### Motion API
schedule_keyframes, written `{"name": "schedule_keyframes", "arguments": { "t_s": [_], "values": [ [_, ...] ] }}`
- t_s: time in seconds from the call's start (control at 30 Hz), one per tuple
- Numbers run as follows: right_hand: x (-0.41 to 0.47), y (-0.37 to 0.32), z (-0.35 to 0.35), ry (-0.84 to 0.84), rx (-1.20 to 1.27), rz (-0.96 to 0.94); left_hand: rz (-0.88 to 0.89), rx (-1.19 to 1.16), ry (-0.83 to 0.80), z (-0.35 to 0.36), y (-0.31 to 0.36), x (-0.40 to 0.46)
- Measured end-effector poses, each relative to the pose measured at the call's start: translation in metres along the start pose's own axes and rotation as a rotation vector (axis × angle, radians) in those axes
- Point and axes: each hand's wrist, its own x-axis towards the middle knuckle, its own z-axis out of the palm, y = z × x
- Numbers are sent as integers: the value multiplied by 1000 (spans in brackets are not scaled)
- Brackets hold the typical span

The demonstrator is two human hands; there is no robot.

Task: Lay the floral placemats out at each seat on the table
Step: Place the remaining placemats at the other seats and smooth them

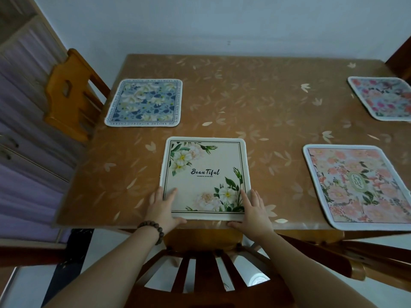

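- Head view, nearest part: the curved wooden back of a chair (pixel 200 270) is at the bottom, pushed under the near edge of the counter (pixel 255 103), and both bare forearms reach over it.
- On the left wrist there is a bracelet of dark beads (pixel 153 230).
- The left hand (pixel 162 207) lies on the near left corner of the cream placemat (pixel 204 176). Its fingers (pixel 171 194) are spread and flat on the mat, and the thumb goes under the near edge.
- The right hand (pixel 253 212) lies on the near right corner of the same mat. Its fingers (pixel 245 198) are also spread and flat, with the thumb along the near edge. Neither hand pinches the mat.
- The cream placemat has white and pink flowers in two corners and the word "Beautiful" in the middle. It lies flat, and its near edge is just at the edge of the counter, in front of the chair.
- To the right, well apart, the pink floral placemat (pixel 360 187) lies flat near the same edge.
- Farther, on the left side, the blue floral placemat (pixel 144 103) lies flat beside a second wooden chair (pixel 69 92).
- Farther on the right, the pink and red placemat (pixel 384 98) lies at the picture border and is partly cut off.
- The counter has a brown cover with pale leaf shapes, and its far edge meets a white wall (pixel 222 23).
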Motion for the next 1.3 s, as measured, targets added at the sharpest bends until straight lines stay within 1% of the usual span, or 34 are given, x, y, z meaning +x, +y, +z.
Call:
{"name": "schedule_keyframes", "arguments": {
  "t_s": [0.1,0.3,0.43,0.53,0.6,0.67,0.8,0.97,1.3],
  "values": [
    [-6,-1,5,33,-14,-5,18,-5,14,3,-4,-7],
    [-12,-6,7,49,-6,49,31,1,48,5,-6,-13],
    [-17,-7,11,64,10,26,46,-4,64,7,-7,-15],
    [-20,-10,13,89,40,2,46,-41,69,7,-8,-13],
    [-19,-10,13,107,78,33,40,-77,68,8,-8,-12],
    [-17,-9,11,88,93,67,37,-77,71,10,-9,-13],
    [-16,-8,6,71,73,71,43,-60,96,11,-10,-16],
    [-22,-12,10,51,106,72,37,-42,106,13,-13,-23],
    [-23,-9,5,13,103,65,8,-6,16,13,-6,-29]
  ]
}}
